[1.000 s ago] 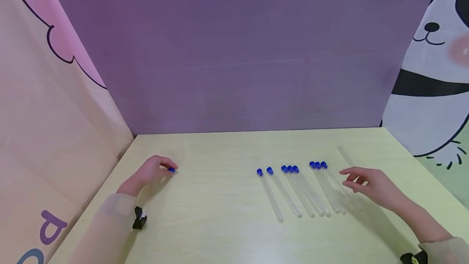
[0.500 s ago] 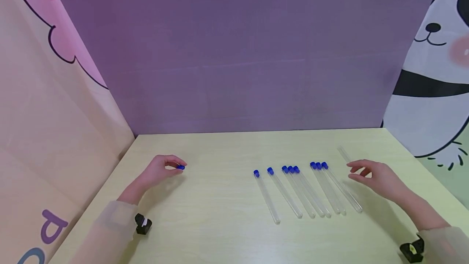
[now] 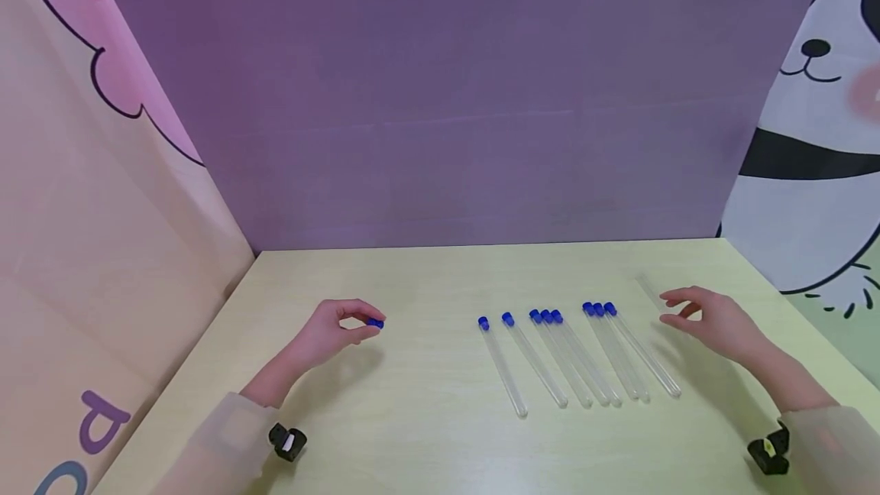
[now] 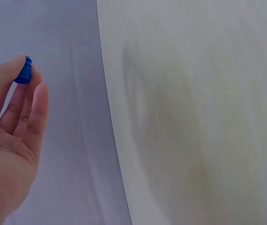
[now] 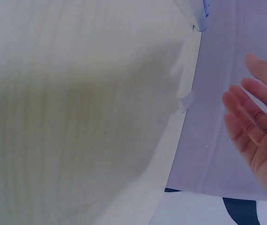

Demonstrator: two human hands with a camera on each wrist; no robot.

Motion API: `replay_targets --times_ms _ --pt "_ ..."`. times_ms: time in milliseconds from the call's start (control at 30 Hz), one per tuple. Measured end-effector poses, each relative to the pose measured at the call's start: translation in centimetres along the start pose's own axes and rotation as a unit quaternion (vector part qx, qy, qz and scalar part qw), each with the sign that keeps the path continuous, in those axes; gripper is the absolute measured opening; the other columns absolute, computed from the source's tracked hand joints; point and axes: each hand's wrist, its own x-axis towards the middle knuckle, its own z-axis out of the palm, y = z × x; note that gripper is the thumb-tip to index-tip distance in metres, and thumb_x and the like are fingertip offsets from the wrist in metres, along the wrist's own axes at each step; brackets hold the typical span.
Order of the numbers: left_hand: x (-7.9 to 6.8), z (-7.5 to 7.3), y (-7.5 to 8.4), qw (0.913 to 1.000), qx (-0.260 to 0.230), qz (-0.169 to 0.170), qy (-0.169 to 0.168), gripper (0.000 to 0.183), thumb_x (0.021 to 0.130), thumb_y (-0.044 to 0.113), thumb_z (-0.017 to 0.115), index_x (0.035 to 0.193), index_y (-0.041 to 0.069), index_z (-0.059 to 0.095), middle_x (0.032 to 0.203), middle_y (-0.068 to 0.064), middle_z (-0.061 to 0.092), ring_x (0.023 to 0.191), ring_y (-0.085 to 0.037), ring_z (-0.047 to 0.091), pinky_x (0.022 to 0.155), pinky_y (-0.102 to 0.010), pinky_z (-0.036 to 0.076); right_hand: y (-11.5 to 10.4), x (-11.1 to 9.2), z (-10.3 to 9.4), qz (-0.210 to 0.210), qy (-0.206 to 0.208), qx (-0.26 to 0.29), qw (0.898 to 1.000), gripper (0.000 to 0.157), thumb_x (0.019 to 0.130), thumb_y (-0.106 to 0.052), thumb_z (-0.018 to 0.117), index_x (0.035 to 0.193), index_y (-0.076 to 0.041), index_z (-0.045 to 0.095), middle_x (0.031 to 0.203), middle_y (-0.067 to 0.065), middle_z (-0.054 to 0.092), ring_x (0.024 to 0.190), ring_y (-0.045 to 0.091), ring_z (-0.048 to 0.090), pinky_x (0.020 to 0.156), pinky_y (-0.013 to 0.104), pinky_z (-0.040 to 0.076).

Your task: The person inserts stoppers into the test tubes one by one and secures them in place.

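My left hand (image 3: 335, 333) pinches a small blue stopper (image 3: 375, 323) between thumb and fingertips, above the left-centre of the table. In the left wrist view the stopper (image 4: 24, 74) is flared, with a ribbed-looking side. My right hand (image 3: 718, 323) hovers at the right, thumb and fingers apart and holding nothing. Just beyond its fingertips lies a clear test tube (image 3: 648, 290) with no visible stopper, its near part hidden by the hand. Several test tubes (image 3: 532, 361) with blue stoppers lie side by side between the hands.
The pale wooden table (image 3: 406, 418) ends at a purple backdrop (image 3: 412, 98). A cream cloth wall (image 3: 117, 250) flanks the left, and a panda-printed cloth (image 3: 804, 228) hangs at the right.
My left hand has moved right with the blue stopper. My right hand has shifted right and away from me, toward the unstoppered test tube.
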Motion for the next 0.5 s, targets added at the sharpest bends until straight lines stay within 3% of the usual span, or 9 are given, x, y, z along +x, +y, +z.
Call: replay_targets --times_ms 500 --pt "-0.8 2.9 1.4 0.9988 -0.046 0.001 -0.015 0.022 0.088 0.009 0.073 0.106 -0.002 0.07 0.101 -0.009 0.068 0.089 -0.024 0.062 0.068 -0.033 0.058 1.8 1.3 -0.2 0.015 -0.022 -0.001 1.0 0.038 0.087 -0.016 0.074 0.113 0.009 0.063 0.104 0.025 0.066 0.08 0.032 0.064 0.059 0.035 0.048"
